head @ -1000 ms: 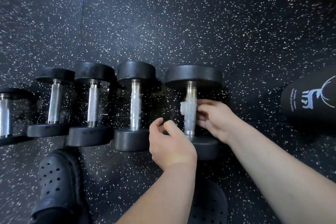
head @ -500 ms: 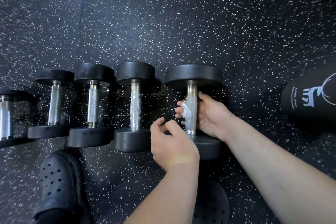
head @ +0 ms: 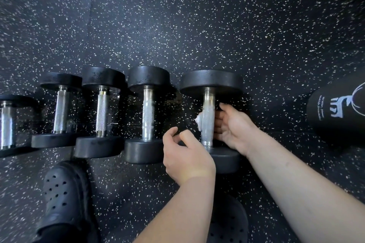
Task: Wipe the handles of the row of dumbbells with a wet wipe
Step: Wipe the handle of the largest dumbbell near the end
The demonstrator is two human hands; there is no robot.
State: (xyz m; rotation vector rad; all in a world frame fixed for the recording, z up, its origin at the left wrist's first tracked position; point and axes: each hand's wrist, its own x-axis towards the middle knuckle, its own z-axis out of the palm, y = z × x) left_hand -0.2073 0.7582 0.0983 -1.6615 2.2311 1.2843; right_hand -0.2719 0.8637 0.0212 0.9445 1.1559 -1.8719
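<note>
**Head view, the only one.** Wide-angle camera worn on the person's head.
- Facing: forward and steeply down onto the speckled floor.
- Nearness: close, within arm's reach of the row of dumbbells, which crosses the middle from the left edge.
- Centre: just beside the wet wipe.
- Bottom edge: both forearms enter here, with the left hand and right hand mid-frame.
- Margins: a black clog at lower left and a dark printed object cropped at right.

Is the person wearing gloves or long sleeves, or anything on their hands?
No gloves. The left hand and right hand are bare, with no rings showing. The left forearm and right forearm are bare too: no sleeves, watch or bracelet in view.
</note>
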